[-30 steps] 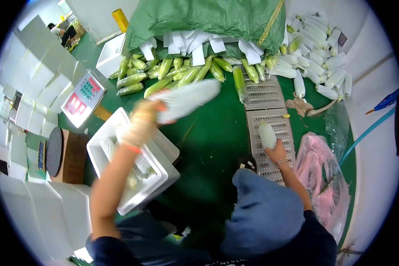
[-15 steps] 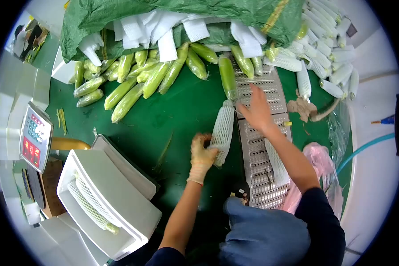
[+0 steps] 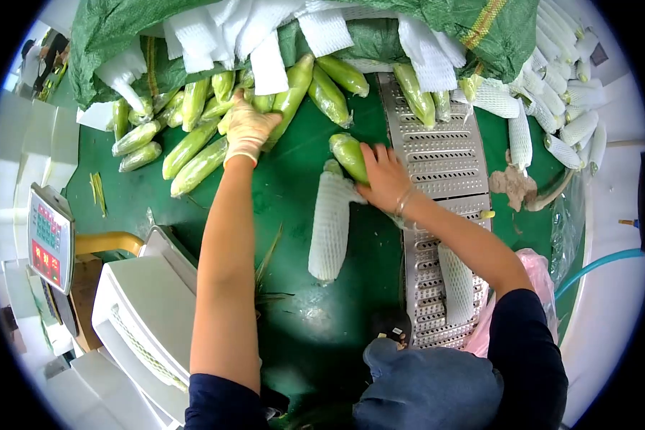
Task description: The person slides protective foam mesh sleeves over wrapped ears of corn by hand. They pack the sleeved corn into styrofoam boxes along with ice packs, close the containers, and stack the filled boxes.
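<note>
My right hand [image 3: 387,178] is closed on a long green vegetable [image 3: 347,152] wrapped in clear film. Just left of it, a vegetable in a white foam net [image 3: 328,226] lies on the green table, its stem end pointing away from me. My gloved left hand [image 3: 251,129] reaches into a pile of film-wrapped green vegetables [image 3: 193,154] at the back, its fingers curled round one that the hand mostly hides. Loose white foam nets [image 3: 269,68] hang over the pile from a green woven sack [image 3: 122,36].
A perforated metal plate [image 3: 437,154] runs along the right, with another netted vegetable [image 3: 455,283] on it. Many netted vegetables [image 3: 577,129] are heaped at the back right. On the left stand a scale display [image 3: 50,240] and a white bin [image 3: 132,287]. A pink bag [image 3: 534,265] lies right.
My left hand has let go of the netted vegetable and moved up to the pile. My right hand has moved left and taken hold of a green vegetable. The view has shifted slightly.
</note>
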`<state>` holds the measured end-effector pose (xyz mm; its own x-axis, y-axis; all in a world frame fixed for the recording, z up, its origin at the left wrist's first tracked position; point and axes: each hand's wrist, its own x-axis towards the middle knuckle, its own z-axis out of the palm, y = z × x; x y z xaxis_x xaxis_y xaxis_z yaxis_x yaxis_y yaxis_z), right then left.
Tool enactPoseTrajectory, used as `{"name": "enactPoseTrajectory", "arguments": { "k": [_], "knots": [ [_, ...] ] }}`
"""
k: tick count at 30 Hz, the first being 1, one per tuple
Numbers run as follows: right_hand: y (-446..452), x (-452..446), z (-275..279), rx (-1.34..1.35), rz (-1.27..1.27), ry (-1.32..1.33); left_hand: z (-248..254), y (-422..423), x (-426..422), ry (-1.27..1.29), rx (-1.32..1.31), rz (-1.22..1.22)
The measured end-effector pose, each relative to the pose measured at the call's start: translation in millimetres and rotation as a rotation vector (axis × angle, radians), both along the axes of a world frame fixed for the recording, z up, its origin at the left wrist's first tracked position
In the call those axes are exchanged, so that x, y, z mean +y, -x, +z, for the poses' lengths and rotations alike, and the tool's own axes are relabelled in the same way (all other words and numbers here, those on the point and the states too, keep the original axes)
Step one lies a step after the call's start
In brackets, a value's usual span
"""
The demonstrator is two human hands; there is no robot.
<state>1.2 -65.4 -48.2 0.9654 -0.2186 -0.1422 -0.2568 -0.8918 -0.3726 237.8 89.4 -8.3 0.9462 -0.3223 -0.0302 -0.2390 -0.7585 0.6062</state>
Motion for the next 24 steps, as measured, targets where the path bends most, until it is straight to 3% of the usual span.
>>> {"name": "enactPoseTrajectory", "arguments": {
  "k": [1,2,4,5,6,7,8,9,10,12,14,15,17,18,19,20,22,24],
  "knots": [
    [-21,-2,9,-0.208,0.034,0.047,-31,-10,13,0.083,0.143,0.015],
    [-49,-4,17,-0.424,0.064,0.094,-76,-11,31,0.278,0.105,-0.079],
    [-120,0,9,-0.347,-0.1,-0.314,-90,7,45,0.307,0.255,0.013],
    [-153,4,9,-0.148,-0.158,-0.525,-88,13,56,0.432,0.49,0.007],
    [-179,15,-13,-0.097,-0.24,-0.561,-85,21,65,0.563,0.726,0.004],
    [-204,26,-34,-0.048,-0.325,-0.595,-61,39,65,0.514,0.779,0.055],
    [-222,38,-69,-0.169,-0.442,-0.462,-63,44,66,0.444,0.744,0.018],
    [-207,53,-54,-0.275,-0.632,-0.632,-75,42,66,0.377,0.637,-0.005],
    [-201,59,-50,-0.256,-0.655,-0.611,-72,46,62,0.314,0.536,-0.024],
    [-191,57,-43,-0.141,-0.551,-0.548,-87,40,65,0.431,0.614,0.124],
    [-170,54,-23,0.059,-0.413,-0.453,-126,17,74,0.411,0.428,0.289],
    [-160,52,-14,0.197,-0.294,-0.353,-71,36,63,0.175,0.36,0.37],
    [-137,53,-12,0.271,-0.079,-0.131,-91,28,62,0.096,0.15,0.277],
    [-126,52,-2,0.328,0.042,-0.016,-76,33,58,0.019,0.063,0.221],
    [-118,49,8,0.249,0.047,0.013,-66,28,57,-0.071,-0.036,0.146],
    [-112,43,18,0.171,0.058,0.046,-60,25,52,-0.119,-0.298,0.179],
    [-118,16,57,-0.27,-0.084,0.013,-48,-8,47,-0.224,-0.507,0.048],
    [-147,-19,93,-0.739,-0.24,0.111,-35,-40,32,-0.289,-0.363,-0.04]
  ]
}}
